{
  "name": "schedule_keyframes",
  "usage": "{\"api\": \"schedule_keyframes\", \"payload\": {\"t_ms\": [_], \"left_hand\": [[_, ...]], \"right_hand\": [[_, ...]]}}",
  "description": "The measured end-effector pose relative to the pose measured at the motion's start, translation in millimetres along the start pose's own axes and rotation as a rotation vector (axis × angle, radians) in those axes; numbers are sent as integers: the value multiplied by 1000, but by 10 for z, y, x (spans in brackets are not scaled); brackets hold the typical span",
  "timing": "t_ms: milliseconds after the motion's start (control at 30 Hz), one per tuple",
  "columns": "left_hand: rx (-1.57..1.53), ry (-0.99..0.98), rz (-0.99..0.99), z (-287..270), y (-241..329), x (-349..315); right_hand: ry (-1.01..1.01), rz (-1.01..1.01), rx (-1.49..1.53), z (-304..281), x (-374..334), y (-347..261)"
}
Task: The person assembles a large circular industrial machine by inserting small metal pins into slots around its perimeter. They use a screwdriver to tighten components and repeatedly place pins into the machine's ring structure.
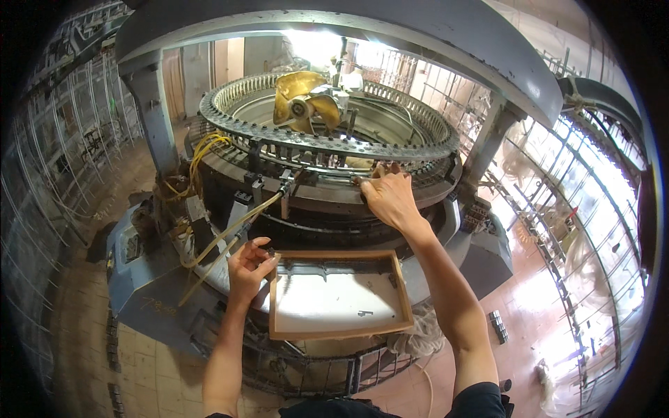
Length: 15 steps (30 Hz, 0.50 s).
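Your dark right sleeve [479, 402] lies closest, at the lower edge, with two bare forearms reaching forward from there. One circular knitting machine [306, 198] stands in front of you, and your right hand [387, 195] rests at its near side, just below the single toothed ring [334, 145]. Its fingers are bent inward against the metal; you hide the fingertips, so I cannot tell what they grip. Your left hand [247, 272] is half curled, index finger and thumb slightly parted, beside the far left corner of one wooden-framed tray [341, 334]. One small dark piece [271, 251] shows at those fingertips; whether you pinch it is unclear. Dark metal parts line the tray's far inner side, too blended to count, and a little grey group [364, 313] sits on its white floor. Two beige hoses [260, 209] run left of your hands. Farther out are one golden-bladed fan [298, 108], one bundle of yellow cables [202, 148], and two grey posts [153, 118] under one overhead frame [334, 19].
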<state>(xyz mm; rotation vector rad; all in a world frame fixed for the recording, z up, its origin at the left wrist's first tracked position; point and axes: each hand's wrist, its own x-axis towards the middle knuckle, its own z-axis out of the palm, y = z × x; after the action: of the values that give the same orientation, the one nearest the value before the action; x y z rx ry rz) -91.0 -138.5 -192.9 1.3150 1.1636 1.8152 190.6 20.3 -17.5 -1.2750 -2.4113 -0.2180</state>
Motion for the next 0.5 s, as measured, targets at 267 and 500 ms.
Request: {"api": "schedule_keyframes", "payload": {"t_ms": [267, 500], "left_hand": [[21, 21, -6, 24, 25, -8], [-10, 22, -45, 43, 71, -29]], "right_hand": [[7, 19, -10, -61, 5, -20], [-75, 46, -37, -82, -20, 49]]}}
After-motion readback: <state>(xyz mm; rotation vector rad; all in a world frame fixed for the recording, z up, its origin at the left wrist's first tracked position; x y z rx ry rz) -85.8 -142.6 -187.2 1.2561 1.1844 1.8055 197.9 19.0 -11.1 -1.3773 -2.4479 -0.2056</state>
